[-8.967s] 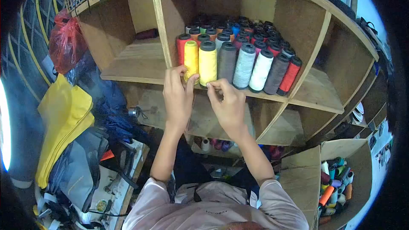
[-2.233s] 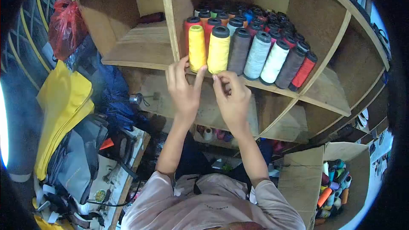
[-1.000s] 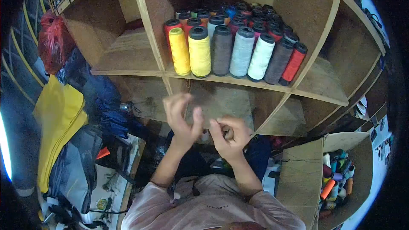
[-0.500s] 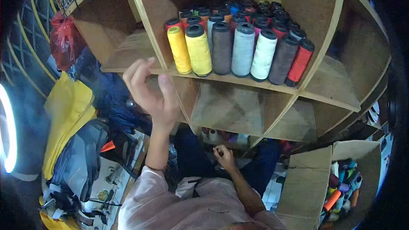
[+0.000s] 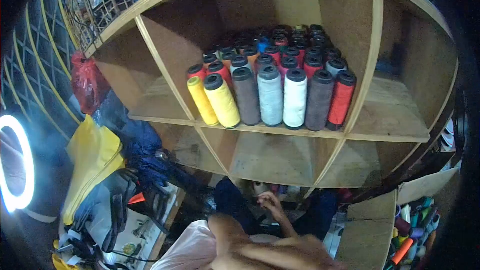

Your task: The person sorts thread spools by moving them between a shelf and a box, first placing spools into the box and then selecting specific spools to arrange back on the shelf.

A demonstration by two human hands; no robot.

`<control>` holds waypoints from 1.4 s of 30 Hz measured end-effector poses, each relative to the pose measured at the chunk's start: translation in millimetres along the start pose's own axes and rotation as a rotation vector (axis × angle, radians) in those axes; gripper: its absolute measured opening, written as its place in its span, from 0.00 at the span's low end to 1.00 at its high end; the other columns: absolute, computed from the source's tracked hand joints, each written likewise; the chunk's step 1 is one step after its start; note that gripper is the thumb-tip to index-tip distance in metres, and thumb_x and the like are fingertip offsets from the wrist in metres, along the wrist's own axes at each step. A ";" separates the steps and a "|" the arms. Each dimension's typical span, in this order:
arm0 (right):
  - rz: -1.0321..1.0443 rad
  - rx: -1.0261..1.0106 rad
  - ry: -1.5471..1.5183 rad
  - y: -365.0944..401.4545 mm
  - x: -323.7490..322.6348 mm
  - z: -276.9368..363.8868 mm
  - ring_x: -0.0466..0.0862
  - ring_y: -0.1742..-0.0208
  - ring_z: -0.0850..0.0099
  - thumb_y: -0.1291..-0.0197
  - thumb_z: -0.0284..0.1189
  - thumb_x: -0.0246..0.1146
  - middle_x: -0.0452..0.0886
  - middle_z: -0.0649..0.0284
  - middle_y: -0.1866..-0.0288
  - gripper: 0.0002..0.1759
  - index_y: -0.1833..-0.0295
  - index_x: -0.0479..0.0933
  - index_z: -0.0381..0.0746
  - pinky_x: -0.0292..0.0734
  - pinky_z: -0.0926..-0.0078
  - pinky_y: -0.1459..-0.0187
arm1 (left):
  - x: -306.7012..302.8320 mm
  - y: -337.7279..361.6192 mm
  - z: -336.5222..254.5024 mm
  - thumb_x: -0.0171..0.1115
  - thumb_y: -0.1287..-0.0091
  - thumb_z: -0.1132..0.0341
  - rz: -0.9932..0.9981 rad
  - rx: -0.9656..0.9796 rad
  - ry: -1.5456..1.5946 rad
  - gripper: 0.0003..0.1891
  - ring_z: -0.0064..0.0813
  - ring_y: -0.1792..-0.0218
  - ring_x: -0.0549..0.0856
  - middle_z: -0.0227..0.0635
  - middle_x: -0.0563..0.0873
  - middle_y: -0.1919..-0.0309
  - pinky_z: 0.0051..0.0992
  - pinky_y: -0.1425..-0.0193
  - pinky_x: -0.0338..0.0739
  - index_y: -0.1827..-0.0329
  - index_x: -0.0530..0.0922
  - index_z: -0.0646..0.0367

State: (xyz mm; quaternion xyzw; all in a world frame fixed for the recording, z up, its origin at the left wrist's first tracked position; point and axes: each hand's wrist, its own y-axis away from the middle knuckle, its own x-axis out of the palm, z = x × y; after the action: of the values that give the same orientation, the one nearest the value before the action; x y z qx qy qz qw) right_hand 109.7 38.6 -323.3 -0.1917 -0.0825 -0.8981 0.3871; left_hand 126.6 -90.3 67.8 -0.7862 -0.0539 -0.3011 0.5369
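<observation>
Spools of thread stand upright in the middle shelf compartment. Along its front edge are a yellow spool (image 5: 223, 102), a light blue spool (image 5: 270, 95), a white spool (image 5: 295, 99) and a red spool (image 5: 341, 101), with more spools behind. Low in front of the shelf, between the legs, my right hand (image 5: 270, 203) has its fingers curled together; whatever it may hold is too small to make out. My left arm lies across my body at the bottom, and my left hand (image 5: 312, 253) is smeared by motion, its fingers unreadable. Neither hand touches the spools.
An open cardboard box (image 5: 370, 225) with mixed spools is at the lower right. On the left are a red plastic bag (image 5: 88, 84), yellow cloth (image 5: 92, 157), dark fabric (image 5: 142, 145) and a bright ring light (image 5: 27, 165). A wire basket (image 5: 97, 12) sits above the shelf.
My left hand has dropped from beside the shelf's left divider and swung across my body to the lower right. The view has shifted, so the shelf and spools appear lower.
</observation>
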 end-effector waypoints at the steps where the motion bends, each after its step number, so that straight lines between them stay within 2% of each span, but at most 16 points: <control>1: 0.092 -0.079 0.049 -2.3 -6.1 -9.6 0.80 0.57 0.81 0.32 0.21 0.63 0.82 0.67 0.54 0.11 0.46 0.77 0.39 0.74 0.80 0.58 | -1.0 -3.9 7.8 0.49 0.20 0.59 -0.003 -0.015 0.094 0.17 0.49 0.51 0.85 0.51 0.83 0.44 0.44 0.51 0.80 0.37 0.76 0.57; 4: -0.017 -0.288 0.117 -0.8 -6.8 -31.9 0.80 0.59 0.79 0.31 0.25 0.63 0.82 0.67 0.57 0.11 0.45 0.75 0.39 0.75 0.78 0.58 | -9.3 -30.7 11.6 0.53 0.22 0.58 0.287 -0.142 0.079 0.15 0.48 0.54 0.86 0.51 0.84 0.46 0.48 0.51 0.79 0.43 0.78 0.57; 5: -0.050 -0.280 0.124 0.7 -6.2 -32.5 0.80 0.59 0.79 0.31 0.25 0.63 0.82 0.67 0.57 0.11 0.45 0.75 0.39 0.75 0.78 0.58 | -24.8 -15.6 21.6 0.55 0.23 0.57 0.283 -0.052 0.108 0.14 0.49 0.53 0.85 0.51 0.84 0.46 0.50 0.49 0.78 0.45 0.78 0.57; 7: -0.228 -0.037 -0.412 -3.9 -8.8 -23.1 0.79 0.62 0.76 0.29 0.29 0.61 0.81 0.67 0.60 0.08 0.48 0.76 0.40 0.74 0.77 0.60 | -16.0 3.6 36.5 0.57 0.24 0.56 0.079 0.100 0.168 0.15 0.47 0.46 0.82 0.50 0.83 0.46 0.50 0.41 0.73 0.45 0.78 0.56; 8: -0.255 -0.022 -0.410 0.0 -12.1 -18.2 0.79 0.62 0.76 0.29 0.29 0.61 0.81 0.67 0.60 0.08 0.48 0.76 0.40 0.74 0.77 0.60 | -11.3 13.6 43.7 0.58 0.24 0.55 -0.021 0.177 0.184 0.15 0.47 0.43 0.81 0.50 0.83 0.45 0.50 0.38 0.71 0.45 0.78 0.55; 9: -0.297 -0.041 -0.504 -1.6 -13.0 -10.6 0.77 0.63 0.75 0.28 0.35 0.60 0.80 0.68 0.60 0.09 0.49 0.76 0.42 0.73 0.74 0.61 | -21.2 8.6 44.7 0.50 0.23 0.53 -0.112 0.426 0.413 0.16 0.40 0.50 0.80 0.42 0.81 0.53 0.48 0.45 0.71 0.46 0.76 0.55; 11: -0.369 -0.073 -0.605 -10.8 -21.8 1.0 0.76 0.64 0.74 0.28 0.40 0.58 0.79 0.68 0.61 0.11 0.49 0.76 0.45 0.73 0.71 0.61 | -53.9 10.9 31.8 0.43 0.21 0.51 -0.098 0.274 0.714 0.17 0.34 0.52 0.80 0.35 0.81 0.56 0.43 0.48 0.69 0.45 0.74 0.52; 14: -0.392 -0.089 -0.910 -2.4 -30.0 0.8 0.77 0.57 0.74 0.29 0.41 0.59 0.80 0.67 0.58 0.14 0.48 0.76 0.43 0.72 0.71 0.54 | -87.9 15.7 21.7 0.55 0.27 0.64 -0.136 -0.394 0.481 0.03 0.30 0.63 0.73 0.28 0.74 0.66 0.39 0.53 0.66 0.58 0.69 0.47; 16: -0.304 -0.092 -0.897 -5.2 -31.1 4.7 0.76 0.55 0.73 0.29 0.44 0.57 0.80 0.67 0.54 0.16 0.45 0.75 0.45 0.72 0.67 0.50 | -115.5 36.3 39.9 0.63 0.33 0.71 -0.248 -0.544 0.219 0.09 0.29 0.66 0.71 0.27 0.71 0.69 0.36 0.57 0.65 0.62 0.70 0.47; 22: -0.277 -0.070 -0.842 -5.5 -10.9 20.8 0.81 0.51 0.69 0.28 0.44 0.55 0.81 0.65 0.51 0.19 0.42 0.73 0.43 0.74 0.66 0.46 | -196.9 98.2 89.8 0.54 0.30 0.79 -0.249 -0.873 -0.528 0.04 0.22 0.62 0.75 0.29 0.77 0.63 0.24 0.54 0.70 0.58 0.74 0.60; 29: -0.150 -0.030 -0.637 14.4 -12.3 9.3 0.81 0.52 0.71 0.29 0.47 0.56 0.81 0.65 0.53 0.21 0.43 0.73 0.44 0.74 0.70 0.48 | -198.6 105.5 82.7 0.53 0.29 0.80 -0.157 -0.801 -0.678 0.05 0.19 0.64 0.78 0.30 0.80 0.65 0.21 0.55 0.73 0.59 0.76 0.62; 34: 0.266 -0.054 -0.577 50.5 3.5 149.5 0.77 0.56 0.70 0.29 0.44 0.56 0.79 0.62 0.58 0.20 0.49 0.74 0.37 0.71 0.73 0.55 | -185.1 65.2 62.6 0.54 0.32 0.83 0.066 -0.594 -0.834 0.06 0.22 0.63 0.80 0.34 0.81 0.65 0.22 0.58 0.75 0.62 0.78 0.64; 36: 0.657 -0.395 -0.283 65.0 13.7 241.1 0.80 0.64 0.62 0.33 0.42 0.61 0.80 0.53 0.65 0.21 0.57 0.77 0.30 0.71 0.67 0.64 | -173.6 47.8 66.3 0.54 0.33 0.84 0.154 -0.524 -0.840 0.06 0.24 0.62 0.80 0.36 0.81 0.65 0.23 0.58 0.75 0.62 0.78 0.65; 38: 0.695 -0.622 0.004 78.6 11.3 323.7 0.80 0.64 0.63 0.36 0.37 0.66 0.82 0.54 0.65 0.16 0.60 0.78 0.32 0.74 0.66 0.60 | -156.6 34.6 74.8 0.53 0.34 0.86 0.195 -0.512 -0.759 0.08 0.26 0.62 0.81 0.37 0.81 0.66 0.24 0.58 0.76 0.63 0.79 0.65; 40: 0.439 -0.970 0.103 85.1 6.2 378.6 0.81 0.69 0.62 0.38 0.33 0.68 0.83 0.50 0.70 0.13 0.63 0.80 0.31 0.75 0.66 0.66 | -130.1 13.1 97.1 0.55 0.38 0.85 0.490 -0.378 -0.733 0.09 0.33 0.64 0.82 0.42 0.81 0.65 0.27 0.57 0.77 0.61 0.80 0.64; 42: 0.005 -1.199 0.161 87.7 1.4 428.0 0.78 0.72 0.68 0.31 0.35 0.61 0.80 0.55 0.71 0.14 0.63 0.78 0.34 0.71 0.73 0.71 | -91.2 -14.9 128.2 0.57 0.40 0.82 0.689 -0.259 -0.706 0.08 0.39 0.64 0.83 0.44 0.82 0.63 0.32 0.55 0.78 0.61 0.81 0.63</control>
State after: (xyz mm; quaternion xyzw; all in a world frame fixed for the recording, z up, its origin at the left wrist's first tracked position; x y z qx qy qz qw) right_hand 292.5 104.4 68.0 -0.3080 0.4681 -0.7989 0.2186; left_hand 99.6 50.1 0.4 -0.8723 0.0681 0.1735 0.4521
